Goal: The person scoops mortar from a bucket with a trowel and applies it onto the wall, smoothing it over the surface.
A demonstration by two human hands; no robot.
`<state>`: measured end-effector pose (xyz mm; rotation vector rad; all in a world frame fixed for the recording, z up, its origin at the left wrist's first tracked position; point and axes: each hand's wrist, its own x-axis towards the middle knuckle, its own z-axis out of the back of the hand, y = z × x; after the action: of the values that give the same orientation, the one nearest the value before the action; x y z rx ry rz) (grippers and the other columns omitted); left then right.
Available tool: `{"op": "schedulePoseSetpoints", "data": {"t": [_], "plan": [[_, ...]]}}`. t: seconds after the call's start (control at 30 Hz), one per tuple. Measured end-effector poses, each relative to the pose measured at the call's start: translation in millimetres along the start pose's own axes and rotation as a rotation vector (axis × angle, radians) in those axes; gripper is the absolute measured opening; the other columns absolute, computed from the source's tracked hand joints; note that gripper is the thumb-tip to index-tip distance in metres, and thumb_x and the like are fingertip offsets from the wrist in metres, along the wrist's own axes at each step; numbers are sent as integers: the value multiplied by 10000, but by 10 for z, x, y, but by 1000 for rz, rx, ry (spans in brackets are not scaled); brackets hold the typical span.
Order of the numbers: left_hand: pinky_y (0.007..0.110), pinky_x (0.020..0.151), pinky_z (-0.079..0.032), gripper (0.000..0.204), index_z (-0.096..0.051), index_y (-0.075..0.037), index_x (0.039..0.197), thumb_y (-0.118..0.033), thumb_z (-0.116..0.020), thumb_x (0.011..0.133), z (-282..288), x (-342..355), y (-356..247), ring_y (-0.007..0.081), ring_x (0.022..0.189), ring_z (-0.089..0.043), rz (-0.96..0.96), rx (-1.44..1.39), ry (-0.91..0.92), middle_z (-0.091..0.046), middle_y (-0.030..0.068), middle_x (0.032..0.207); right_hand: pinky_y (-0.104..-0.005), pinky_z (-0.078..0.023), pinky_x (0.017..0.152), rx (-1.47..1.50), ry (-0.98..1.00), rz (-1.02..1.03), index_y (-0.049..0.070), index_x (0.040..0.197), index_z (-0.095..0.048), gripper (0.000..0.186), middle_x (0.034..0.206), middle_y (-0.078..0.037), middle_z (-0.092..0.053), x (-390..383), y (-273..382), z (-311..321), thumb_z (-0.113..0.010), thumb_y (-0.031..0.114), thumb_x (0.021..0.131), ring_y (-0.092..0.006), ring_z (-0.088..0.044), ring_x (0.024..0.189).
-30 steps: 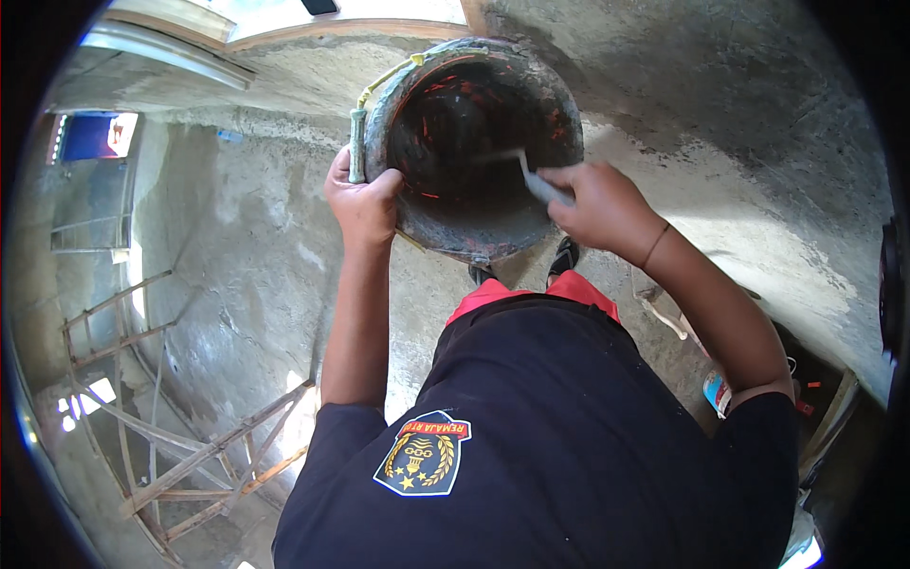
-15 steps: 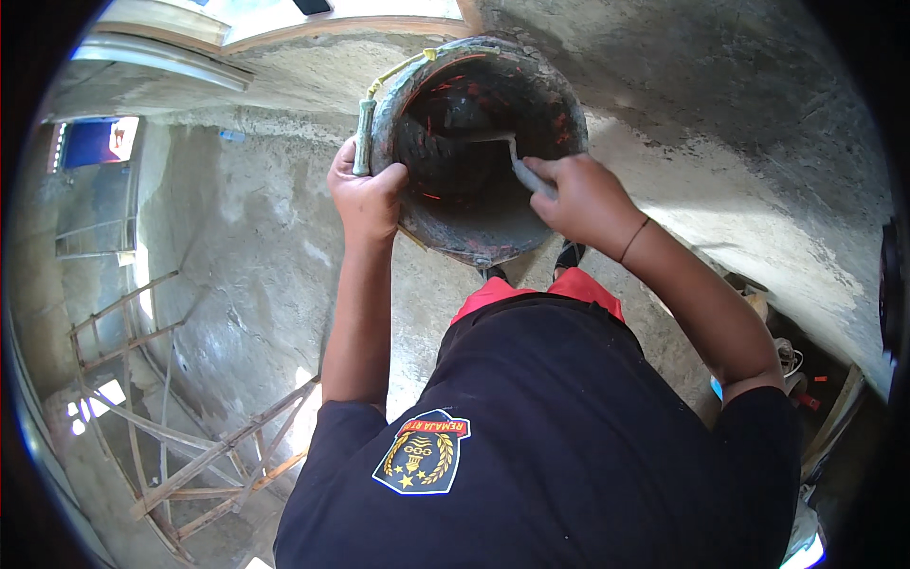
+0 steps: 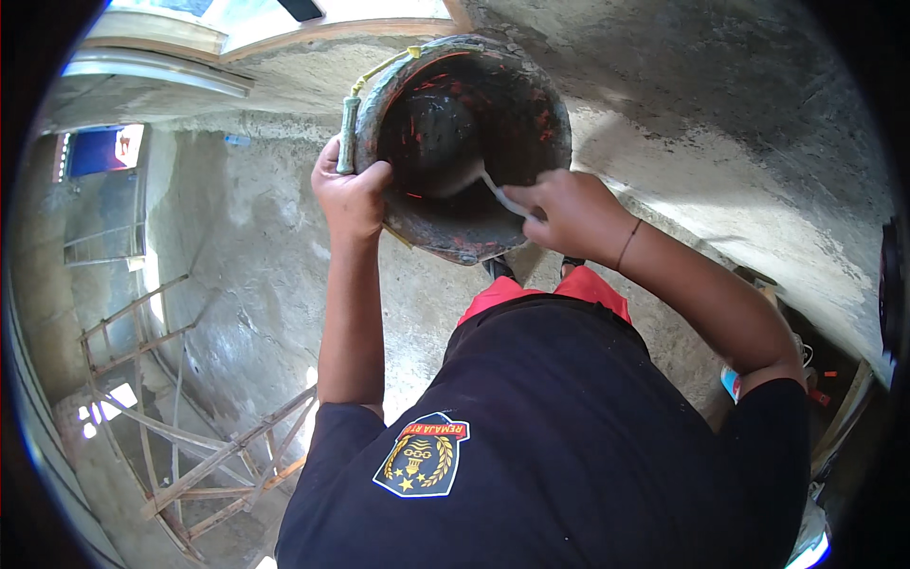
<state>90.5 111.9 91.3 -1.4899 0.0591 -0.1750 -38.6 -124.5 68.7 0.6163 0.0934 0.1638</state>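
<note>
A round, dark, mortar-stained bucket [image 3: 552, 123] with red scrapes inside is tilted with its opening toward me. My left hand [image 3: 351, 197] grips its left rim, thumb at the edge, beside the pale handle grip [image 3: 347, 133] on a yellow cord. My right hand [image 3: 576, 218] is closed on a trowel [image 3: 504, 194]; its blade is inside the bucket, blurred against the dark interior. My dark shirt, red shorts and sandaled feet show below the bucket.
A wooden scaffold frame [image 3: 204, 465] stands at lower left on the concrete floor [image 3: 664, 332]. A window frame [image 3: 341, 28] with a dark object is at the top. A rough plastered wall [image 3: 739, 142] rises at right, with a blue container [image 3: 730, 381] and other items near its foot.
Since half a second ago the bucket and my left hand have shifted a little left. The trowel blade has moved lower inside the bucket, and my right hand has moved slightly down.
</note>
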Motion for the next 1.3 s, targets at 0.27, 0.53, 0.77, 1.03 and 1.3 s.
{"op": "schedulePoseSetpoints", "data": {"t": [0.27,0.53,0.77,1.03,1.3], "plan": [[198,654,-442,300,-651,17,913,59,-570,628,-13,-59,-48,56,683,-548,12,-25,31,-636,-16,807,-432,-537,672,-194,54,93,176,1102,-708,358,794,-129,-628,33,71,367,-608,204,759,-326,-653,712],[198,667,-446,350,-652,26,965,63,-567,627,69,-21,-31,60,698,-555,4,-6,20,-639,-11,829,-412,-534,662,-201,172,84,198,1153,-700,409,789,-111,-635,-38,-223,220,-630,216,750,-300,-643,695],[203,659,-450,303,-641,28,920,54,-570,627,-49,-51,-136,67,689,-559,6,-28,24,-638,-5,817,-432,-537,730,-134,-31,62,168,1148,-694,400,851,-152,-656,161,-31,377,-612,248,765,-324,-651,792],[209,591,-428,255,-619,1,851,66,-581,607,83,-19,30,64,633,-525,104,-100,-22,-611,-16,762,-424,-536,696,-118,55,22,183,1126,-713,398,770,-122,-658,-39,-71,343,-613,232,744,-310,-651,741],[215,613,-444,270,-625,7,872,67,-571,614,13,-6,-48,78,647,-552,58,-128,-2,-633,-1,777,-415,-554,708,-83,65,8,141,1102,-719,388,794,-150,-693,-53,-68,240,-603,221,740,-316,-677,740]]}}
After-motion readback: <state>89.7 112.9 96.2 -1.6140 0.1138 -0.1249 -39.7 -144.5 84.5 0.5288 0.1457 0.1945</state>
